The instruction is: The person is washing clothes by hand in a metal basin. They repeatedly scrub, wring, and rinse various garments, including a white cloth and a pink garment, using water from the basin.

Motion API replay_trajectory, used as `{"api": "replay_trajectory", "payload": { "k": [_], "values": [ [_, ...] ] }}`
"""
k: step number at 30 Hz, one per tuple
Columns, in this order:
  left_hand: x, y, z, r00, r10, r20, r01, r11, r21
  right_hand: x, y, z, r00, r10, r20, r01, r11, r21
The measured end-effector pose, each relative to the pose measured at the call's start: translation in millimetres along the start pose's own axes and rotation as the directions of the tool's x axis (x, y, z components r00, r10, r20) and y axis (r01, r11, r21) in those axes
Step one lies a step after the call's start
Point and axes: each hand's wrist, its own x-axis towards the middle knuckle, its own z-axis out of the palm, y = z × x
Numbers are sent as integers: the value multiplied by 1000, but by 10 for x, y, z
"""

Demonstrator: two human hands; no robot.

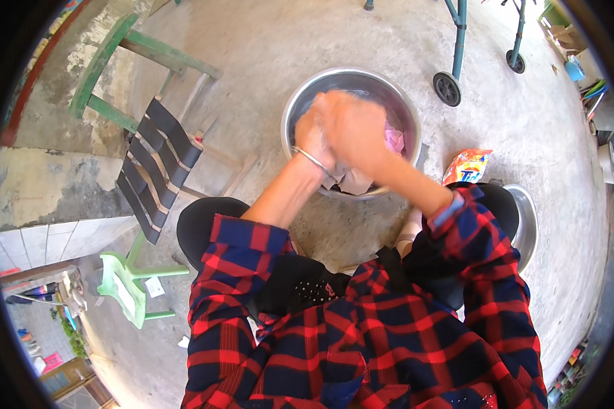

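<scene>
A round metal basin (412, 112) stands on the floor in front of me, with wet cloths in it. Over it my left hand (314, 133), with a bangle at the wrist, and my right hand (358, 129) are pressed together, both closed. Motion blurs the fingers, mostly on the right. A light beige cloth (355, 183) bunches out just below them and appears gripped between the two. To the right inside the basin lies a pink cloth (393, 138). Water shows near the far wall, while my hands hide the basin's middle.
An orange detergent bag (467, 163) stands right of the basin, near a second metal basin (529, 228) partly behind my knee. At left are a wooden-framed chair with black straps (158, 163) and a light green plastic chair (126, 290). A wheeled metal frame (459, 51) stands at far right.
</scene>
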Motion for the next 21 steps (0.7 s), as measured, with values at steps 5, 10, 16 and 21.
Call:
{"api": "replay_trajectory", "payload": {
  "k": [5,10,16,21],
  "values": [
    [137,46,-41,999,-38,31,36,997,63,-25,-4,140,966,-138,-219,119,988,-98],
    [24,30,104,997,57,-57,-48,990,134,79,90,37,998,50,-26,-50,999,1],
    [167,207,-242,976,-105,189,106,994,10,-167,-95,139,955,-215,-205,214,976,-27],
    [31,-52,63,999,24,-23,-23,998,61,133,163,63,990,108,-88,-105,994,36]
  ]
}}
